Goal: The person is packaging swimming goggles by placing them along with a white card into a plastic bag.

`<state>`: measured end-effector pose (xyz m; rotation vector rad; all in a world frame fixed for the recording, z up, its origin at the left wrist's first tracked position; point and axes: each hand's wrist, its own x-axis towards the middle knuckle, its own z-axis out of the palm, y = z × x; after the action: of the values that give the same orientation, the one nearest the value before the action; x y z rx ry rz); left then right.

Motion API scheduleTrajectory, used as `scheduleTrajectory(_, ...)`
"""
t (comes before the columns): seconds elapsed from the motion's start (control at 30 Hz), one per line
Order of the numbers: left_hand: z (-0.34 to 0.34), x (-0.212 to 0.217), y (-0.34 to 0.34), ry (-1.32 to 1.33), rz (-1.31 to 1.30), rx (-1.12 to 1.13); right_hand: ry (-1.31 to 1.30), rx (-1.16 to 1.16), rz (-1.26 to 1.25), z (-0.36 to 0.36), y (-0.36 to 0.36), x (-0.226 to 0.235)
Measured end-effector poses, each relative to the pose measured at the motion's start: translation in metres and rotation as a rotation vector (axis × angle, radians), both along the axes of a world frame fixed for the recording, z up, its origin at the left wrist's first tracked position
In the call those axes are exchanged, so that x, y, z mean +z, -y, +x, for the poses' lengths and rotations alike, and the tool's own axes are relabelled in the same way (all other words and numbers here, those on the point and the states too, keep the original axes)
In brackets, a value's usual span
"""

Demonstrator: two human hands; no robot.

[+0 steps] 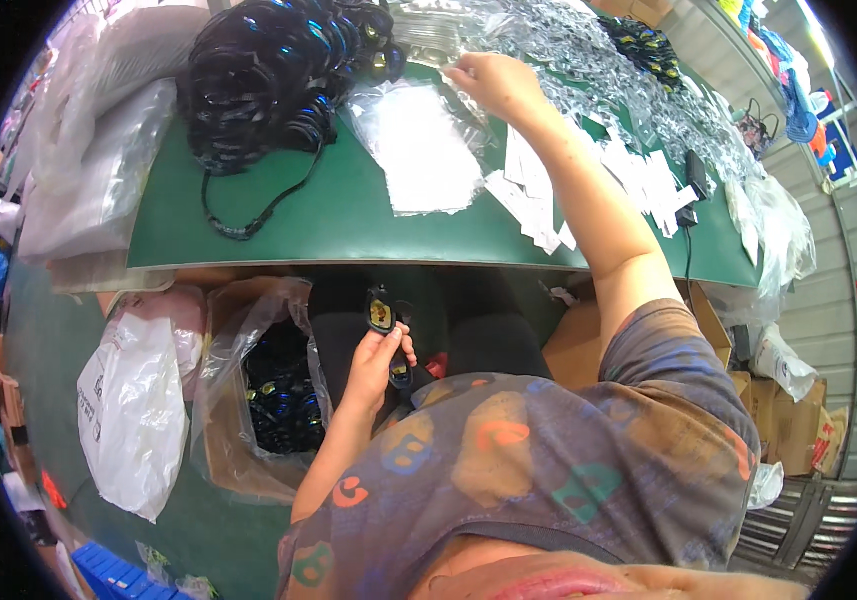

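Below the table edge, over my lap, my left hand (379, 362) is closed around a pair of black swim goggles (381, 316) with yellowish mirrored lenses. My right hand (499, 88) reaches across the green table (279, 225) to its far side. Its fingers are curled together at the clear plastic pieces (431, 40); what they pinch is too small to make out. Just left of that hand lies a stack of clear bags with white sheets (419, 150). Farther left is a large heap of black goggles (259, 85), one strap trailing toward the near edge.
White paper slips (529, 190) are scattered under my right forearm. Crumpled clear packaging (599, 75) covers the far right. Below the table's left, a lined cardboard box (219, 430) holds more black goggles, beside a white plastic bag (134, 420). A black cable (689, 250) hangs at the right.
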<state>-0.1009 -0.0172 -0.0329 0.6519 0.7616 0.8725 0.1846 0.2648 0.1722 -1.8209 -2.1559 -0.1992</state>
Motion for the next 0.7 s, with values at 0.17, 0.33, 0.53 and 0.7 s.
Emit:
scheduleTrajectory(0.17, 0.006, 0.005, 0.001, -0.004, 0.012, -0.017, 0.247, -0.168, -0.239, 0.030, 0.003, -0.011)
scheduleTrajectory(0.33, 0.010, 0.006, 0.015, -0.004, 0.026, 0.005, 0.153, -0.120, -0.323, 0.017, 0.016, -0.010)
scheduleTrajectory(0.53, 0.019, 0.014, 0.026, -0.021, 0.000, -0.015, 0.182, 0.001, -0.197, 0.035, 0.012, -0.035)
scheduleTrajectory(0.7, 0.024, 0.016, 0.028, -0.047, 0.032, -0.027, 0.209, -0.007, -0.177, 0.046, 0.019, -0.036)
